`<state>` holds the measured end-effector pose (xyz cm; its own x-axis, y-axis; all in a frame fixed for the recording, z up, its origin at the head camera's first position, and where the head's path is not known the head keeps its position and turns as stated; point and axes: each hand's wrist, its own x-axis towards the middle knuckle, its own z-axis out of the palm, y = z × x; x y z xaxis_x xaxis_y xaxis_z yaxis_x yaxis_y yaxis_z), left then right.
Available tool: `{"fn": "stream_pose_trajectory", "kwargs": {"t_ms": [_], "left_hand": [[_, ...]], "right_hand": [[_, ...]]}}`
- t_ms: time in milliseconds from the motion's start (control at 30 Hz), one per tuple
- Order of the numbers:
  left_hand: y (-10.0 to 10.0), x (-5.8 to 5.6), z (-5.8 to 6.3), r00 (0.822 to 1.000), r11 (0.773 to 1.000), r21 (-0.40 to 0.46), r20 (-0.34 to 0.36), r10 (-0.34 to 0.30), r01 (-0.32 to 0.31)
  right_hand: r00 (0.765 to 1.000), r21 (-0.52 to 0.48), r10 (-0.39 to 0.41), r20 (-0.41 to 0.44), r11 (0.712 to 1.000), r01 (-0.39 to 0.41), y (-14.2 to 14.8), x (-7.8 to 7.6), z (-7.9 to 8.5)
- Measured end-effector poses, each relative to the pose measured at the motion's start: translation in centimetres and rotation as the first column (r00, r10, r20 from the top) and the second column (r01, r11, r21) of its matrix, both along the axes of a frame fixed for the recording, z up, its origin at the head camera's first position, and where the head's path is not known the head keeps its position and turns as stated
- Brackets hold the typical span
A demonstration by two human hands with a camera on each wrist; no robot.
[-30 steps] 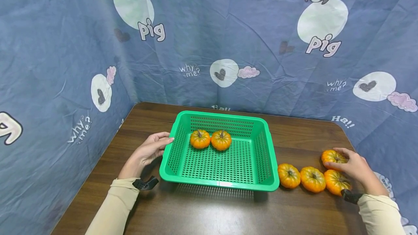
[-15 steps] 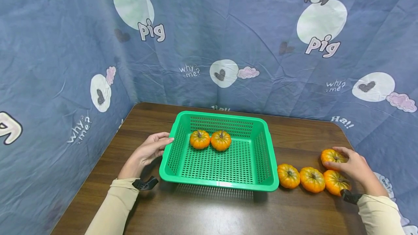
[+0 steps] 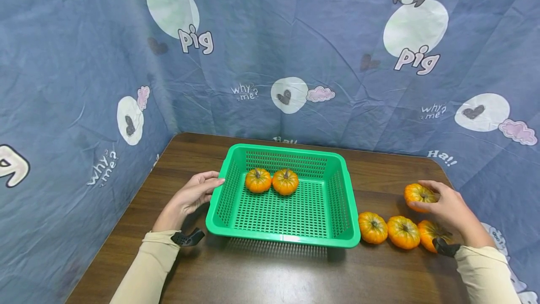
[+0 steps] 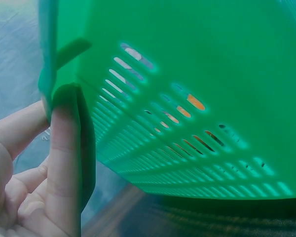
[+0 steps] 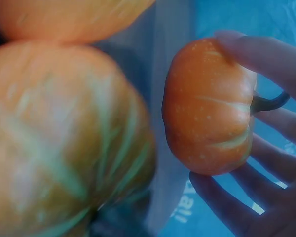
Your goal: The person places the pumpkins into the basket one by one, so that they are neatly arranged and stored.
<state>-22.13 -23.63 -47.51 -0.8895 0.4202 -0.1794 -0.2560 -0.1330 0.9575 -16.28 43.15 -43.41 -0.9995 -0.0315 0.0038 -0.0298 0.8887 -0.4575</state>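
Note:
In the head view my left hand (image 3: pixel 190 196) holds the left rim of a green slotted plastic basket (image 3: pixel 282 238). The left wrist view shows thumb and fingers on either side of the basket's rim (image 4: pixel 47 79). Two small orange pumpkins (image 3: pixel 272 181) sit side by side in the basket, near its back left. At the right, my right hand (image 3: pixel 451 206) grips another small pumpkin (image 3: pixel 415 195) between thumb and fingers. Seen from the right wrist, this pumpkin (image 5: pixel 204 108) is turned on its side, its dark stem pointing toward the palm.
Three more pumpkins (image 3: pixel 403 232) stand in a row on the brown wooden table (image 3: pixel 274 276), right of the basket. The rightmost pumpkin (image 3: pixel 428 235) is partly covered by the right wrist's camera strap. A blue printed cloth (image 3: pixel 253 50) hangs behind and beside the table.
My right hand has moved left and slightly back, carrying its pumpkin away from the one in front of it. The left hand and the basket stay where they were.

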Motion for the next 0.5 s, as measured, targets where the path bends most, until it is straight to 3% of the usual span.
{"fn": "stream_pose_trajectory", "kwargs": {"t_ms": [500], "left_hand": [[-0.1, -0.1, -0.2, 1.0, 1.0, 0.002, 0.001, -0.006, 0.006]], "right_hand": [[0.994, -0.006, 0.071, -0.081, 0.997, -0.072, -3.7, -0.8, 1.8]]}}
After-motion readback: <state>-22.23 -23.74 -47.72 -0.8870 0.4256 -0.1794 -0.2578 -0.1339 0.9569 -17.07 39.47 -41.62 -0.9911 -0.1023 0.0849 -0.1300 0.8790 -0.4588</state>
